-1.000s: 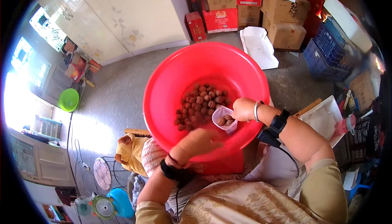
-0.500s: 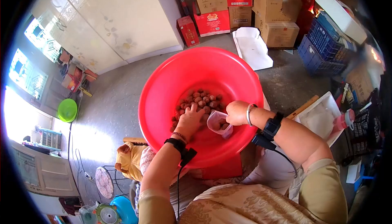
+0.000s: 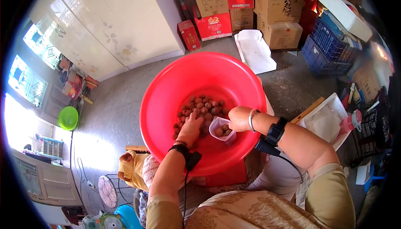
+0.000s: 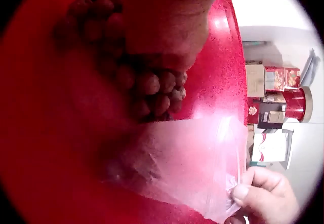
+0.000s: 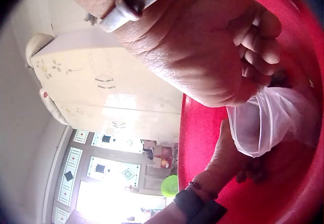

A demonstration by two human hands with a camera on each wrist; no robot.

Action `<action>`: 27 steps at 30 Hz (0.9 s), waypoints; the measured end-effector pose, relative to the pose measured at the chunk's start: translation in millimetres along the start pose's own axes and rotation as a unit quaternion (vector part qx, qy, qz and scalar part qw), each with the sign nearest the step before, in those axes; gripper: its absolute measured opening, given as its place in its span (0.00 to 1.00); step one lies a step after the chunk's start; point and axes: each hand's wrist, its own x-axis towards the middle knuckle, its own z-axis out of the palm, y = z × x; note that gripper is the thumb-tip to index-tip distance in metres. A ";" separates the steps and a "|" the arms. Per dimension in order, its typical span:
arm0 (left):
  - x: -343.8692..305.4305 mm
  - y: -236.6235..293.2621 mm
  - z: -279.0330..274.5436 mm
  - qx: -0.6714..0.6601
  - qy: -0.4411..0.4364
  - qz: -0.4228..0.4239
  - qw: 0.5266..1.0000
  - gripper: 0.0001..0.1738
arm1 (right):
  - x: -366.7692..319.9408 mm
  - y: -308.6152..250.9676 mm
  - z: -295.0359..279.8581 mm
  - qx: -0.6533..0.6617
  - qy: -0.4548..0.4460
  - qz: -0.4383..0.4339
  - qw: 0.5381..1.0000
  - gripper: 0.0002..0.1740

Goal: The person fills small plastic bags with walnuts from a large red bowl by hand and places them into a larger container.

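A large red plastic basin [image 3: 163, 87] holds a pile of brown walnuts [image 3: 209, 103]. My left hand [image 3: 191, 128] reaches into the basin, its fingers down on the walnuts at the near left of the pile; in the left wrist view the back of that hand hides its fingertips. With its fingers and thumb, my right hand [image 3: 240, 119] pinches the rim of a clear plastic bag [image 5: 273, 123] at the basin's right side. The bag's mouth gapes toward the left hand, and several walnuts [image 3: 221, 132] lie inside it.
Behind the basin a white foam tray [image 3: 255, 51] lies on the floor before stacked cardboard boxes [image 3: 284, 34]. Blue crates [image 3: 328, 49] stand at the right. Another white tray [image 3: 323, 120] sits beside my right forearm, and a green basin [image 3: 68, 118] is far left.
My left hand has come from the basin's near edge down onto the walnuts and stays there. My right hand keeps hold of the bag. The head view has shifted slightly.
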 end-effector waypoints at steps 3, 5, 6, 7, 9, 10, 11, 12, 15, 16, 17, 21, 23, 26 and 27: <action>-2.5 0.5 -10.6 -0.073 -0.009 -0.027 0.997 0.25 | 1.2 1.8 1.2 -0.004 0.002 -0.006 1.000 0.17; -1.5 -0.4 -15.9 -0.111 -0.015 -0.043 0.993 0.26 | 1.2 2.0 0.8 -0.005 0.005 -0.010 1.000 0.17; 0.5 0.6 -19.1 -0.139 0.037 -0.066 0.987 0.25 | 1.0 1.8 0.2 -0.004 0.001 -0.007 1.000 0.17; 2.4 1.0 -22.7 -0.167 0.089 -0.089 0.978 0.25 | 0.8 1.8 -0.2 -0.003 -0.002 -0.004 1.000 0.17; 7.9 0.1 -38.3 -0.340 0.085 -0.162 0.922 0.23 | 4.7 4.6 3.7 0.000 -0.002 -0.002 1.000 0.17; 7.9 7.1 -55.2 -0.501 0.078 -0.230 0.831 0.22 | 6.1 4.7 4.7 0.002 -0.002 0.000 1.000 0.17; 1.7 15.7 -71.3 -0.608 0.091 -0.247 0.749 0.16 | 5.8 5.3 5.2 0.003 -0.001 0.000 1.000 0.17; -1.8 18.4 -76.8 -0.607 0.091 -0.247 0.750 0.16 | 5.0 5.5 5.3 0.003 0.007 -0.007 1.000 0.17; -15.9 12.1 -80.7 -0.865 0.117 -0.133 0.470 0.13 | 5.7 7.5 5.1 0.001 0.014 -0.017 1.000 0.17; -18.4 7.5 -77.8 -0.864 0.118 -0.134 0.471 0.13 | 6.6 7.3 5.4 -0.003 0.009 -0.019 1.000 0.18; -21.2 3.7 -73.8 -0.906 0.103 -0.106 0.396 0.13 | 6.8 7.3 5.4 -0.002 0.008 -0.021 1.000 0.18; -29.0 20.8 -89.6 -0.941 0.081 -0.091 0.315 0.12 | 4.8 6.9 4.0 0.004 0.006 -0.014 1.000 0.18; -29.7 22.2 -82.4 -0.937 0.085 -0.097 0.324 0.12 | 6.2 8.5 5.6 0.009 0.010 -0.014 1.000 0.18; -28.5 30.8 -78.5 -0.919 0.109 -0.106 0.364 0.13 | 8.9 11.5 8.5 0.002 0.014 -0.019 1.000 0.18; -27.7 31.7 -77.5 -0.918 0.109 -0.094 0.369 0.14 | 10.3 12.5 9.3 0.003 0.015 -0.019 1.000 0.19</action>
